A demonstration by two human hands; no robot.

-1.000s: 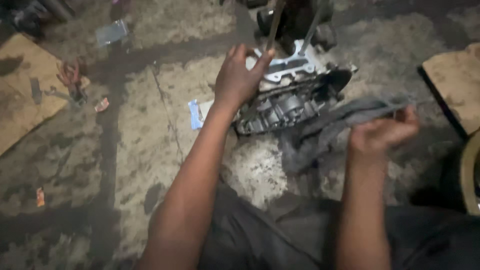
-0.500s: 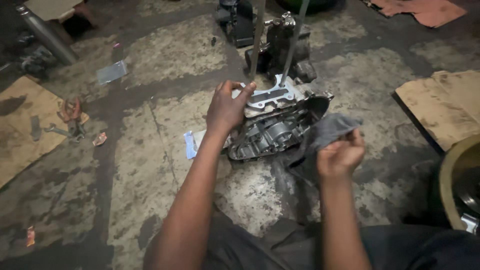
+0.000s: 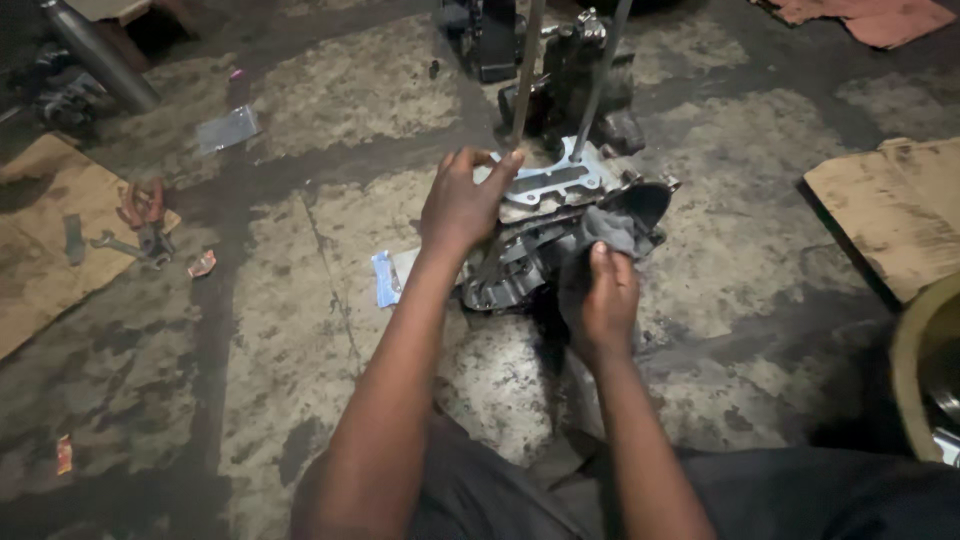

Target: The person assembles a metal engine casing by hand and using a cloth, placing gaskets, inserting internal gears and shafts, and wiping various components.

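Left hand [image 3: 462, 205]: rests on top of the engine case [image 3: 560, 235], fingers spread and curled over its upper edge, gripping it beside the pale flat gasket face.
Right hand [image 3: 603, 300]: clenched on a grey rag [image 3: 605, 232], pressing it against the right side of the engine case.
Engine case: sits on the floor [image 3: 300, 330] right in front of the person, tilted, between the two hands.
Rods [image 3: 527, 70]: two thin metal studs rise from the top of the case, just past the left hand's fingertips.
Behind the case: a second dark engine part [image 3: 585, 85] stands close by, touching or nearly touching; which, I cannot tell.
Blue packet [image 3: 386, 278]: lies flat on the floor just left of the case, under the left forearm.
Cardboard, left [image 3: 45, 250]: carries pliers [image 3: 145, 205] with reddish handles and a small wrench [image 3: 120, 243].
Cardboard, right [image 3: 895, 215]: lies well apart from the case.
Clear plastic bag [image 3: 228, 128]: on the floor, far left of the rods.
Metal pipe [image 3: 95, 60]: slants in the top left corner.
Floor: rough, stained concrete, dark with oil patches.
Light: dim.
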